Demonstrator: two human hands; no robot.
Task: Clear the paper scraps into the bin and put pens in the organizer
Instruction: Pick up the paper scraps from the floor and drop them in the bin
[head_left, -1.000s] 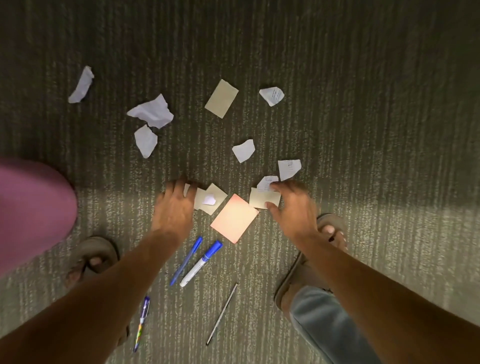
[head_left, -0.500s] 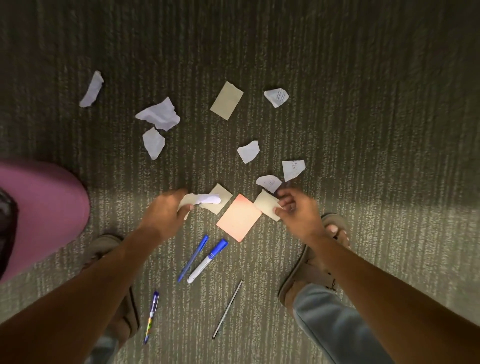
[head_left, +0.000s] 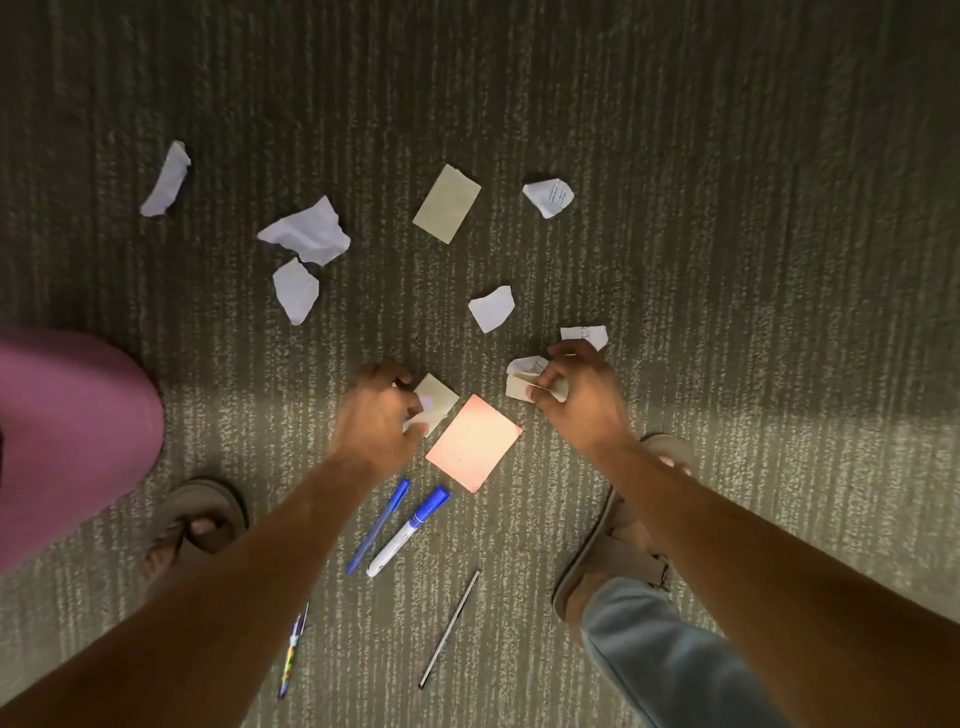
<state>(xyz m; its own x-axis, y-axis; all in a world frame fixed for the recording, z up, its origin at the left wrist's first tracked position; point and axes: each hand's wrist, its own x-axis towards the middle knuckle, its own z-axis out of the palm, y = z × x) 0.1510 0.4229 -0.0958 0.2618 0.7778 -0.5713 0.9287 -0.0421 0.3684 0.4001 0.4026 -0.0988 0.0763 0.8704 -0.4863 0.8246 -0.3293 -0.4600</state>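
Paper scraps lie scattered on the carpet. My left hand (head_left: 376, 415) curls round a white scrap (head_left: 418, 423) and touches a beige note (head_left: 436, 396). My right hand (head_left: 574, 395) pinches a beige note (head_left: 515, 387) together with a white scrap (head_left: 525, 365). An orange note (head_left: 474, 441) lies between the hands. Farther off lie a beige note (head_left: 447, 202) and several white scraps, such as a crumpled one (head_left: 310, 236), a long one (head_left: 167, 179) and a printed one (head_left: 549, 196). Near me lie a blue pen (head_left: 379, 525), a blue-capped marker (head_left: 408, 530), a thin dark pen (head_left: 449, 629) and a patterned pen (head_left: 292, 652).
A pink rounded object (head_left: 67, 436) fills the left edge. My sandalled feet stand on the carpet, the left foot (head_left: 195, 525) beside the pens and the right foot (head_left: 621, 540) under my right arm. Neither a bin nor an organizer is in view.
My right hand has lifted the beige note and gathered the small white scrap beside it. My left hand has closed on its white scrap and shifted right onto the beige note.
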